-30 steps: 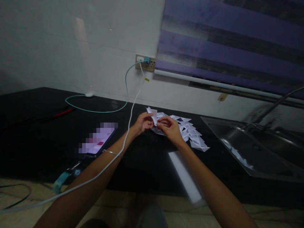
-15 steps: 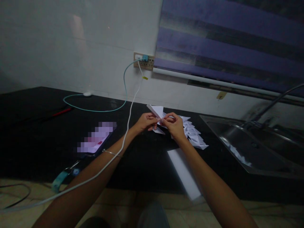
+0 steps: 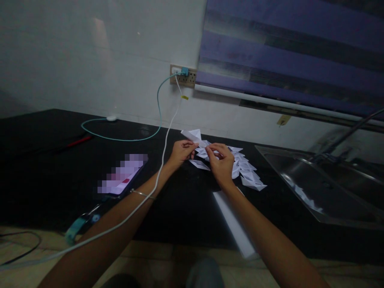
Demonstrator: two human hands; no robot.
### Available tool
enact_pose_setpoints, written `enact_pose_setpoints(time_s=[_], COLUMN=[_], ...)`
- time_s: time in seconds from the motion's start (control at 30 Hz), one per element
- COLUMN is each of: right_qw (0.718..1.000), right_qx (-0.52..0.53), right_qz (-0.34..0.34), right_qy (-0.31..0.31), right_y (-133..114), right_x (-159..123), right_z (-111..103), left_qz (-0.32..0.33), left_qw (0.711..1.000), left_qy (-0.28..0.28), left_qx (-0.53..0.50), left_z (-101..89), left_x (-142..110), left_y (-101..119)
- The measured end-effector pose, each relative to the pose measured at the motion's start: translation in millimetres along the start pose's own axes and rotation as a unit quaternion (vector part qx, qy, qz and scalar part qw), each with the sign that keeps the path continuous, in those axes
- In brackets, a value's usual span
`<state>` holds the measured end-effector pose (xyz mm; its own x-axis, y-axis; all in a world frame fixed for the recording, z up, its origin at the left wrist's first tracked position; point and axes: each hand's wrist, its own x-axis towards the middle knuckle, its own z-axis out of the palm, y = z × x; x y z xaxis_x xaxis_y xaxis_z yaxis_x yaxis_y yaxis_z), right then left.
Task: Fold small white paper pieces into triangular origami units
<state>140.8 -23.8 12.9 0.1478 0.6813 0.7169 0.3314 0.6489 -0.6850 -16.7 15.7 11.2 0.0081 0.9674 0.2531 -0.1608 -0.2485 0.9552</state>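
One folded white paper (image 3: 192,136) is pinched between the left hand (image 3: 181,153) and the right hand (image 3: 221,163) at the frame's centre. Many more folded pieces (image 3: 244,170), too overlapped to count, lie just right. One phone (image 3: 124,176) rests left of centre; one sink (image 3: 324,188) sits at right.

Clock centred between our left hand (image 3: 182,152) and right hand (image 3: 222,162): we get bare counter (image 3: 177,212) at 6, between forearms. White cable (image 3: 164,152) blocks 8 to 11 (contact with left forearm unclear). Phone (image 3: 124,176) past it, folded papers (image 3: 241,164) 3 to 4, slim lane before sink (image 3: 315,176). Wall (image 3: 144,96) at 12.
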Motion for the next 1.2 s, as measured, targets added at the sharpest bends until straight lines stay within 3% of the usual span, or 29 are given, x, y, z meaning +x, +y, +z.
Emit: enact_pose_setpoints(time_s=[0.2, 0.53, 0.8, 0.93, 1.03, 1.2], right_qw=[0.999, 0.998, 0.994, 0.998, 0.997, 0.983], right_qx=[-0.03, 0.007, 0.048, 0.0, -0.06, -0.106], right_qz=[0.013, 0.066, 0.075, 0.061, 0.042, -0.05], right_qy=[-0.001, 0.002, -0.058, -0.033, -0.036, -0.145], right_y=[7.2, 13.9, 29.4, 24.3, 18.3, 10.3], right_x=[-4.8, -4.1, -7.4, -9.8, -12.9, -17.9], right_z=[4.9, 8.2, 10.6, 10.1, 11.3, 14.2], left_qz=[0.002, -0.028, -0.021, -0.011, -0.038, -0.057], left_qw=[1.0, 0.998, 0.997, 0.997, 0.998, 0.994], left_qy=[-0.015, -0.056, -0.074, -0.074, -0.023, 0.004], left_qx=[0.0, -0.01, 0.0, -0.018, -0.038, -0.095], left_z=[1.9, 5.5, 6.2, 10.9, 18.7, 21.7], left_x=[-3.8, -5.5, -6.8, -4.0, -0.8, -0.4], left_y=[5.1, 0.9, -1.1, -7.0, -12.5, -16.7])
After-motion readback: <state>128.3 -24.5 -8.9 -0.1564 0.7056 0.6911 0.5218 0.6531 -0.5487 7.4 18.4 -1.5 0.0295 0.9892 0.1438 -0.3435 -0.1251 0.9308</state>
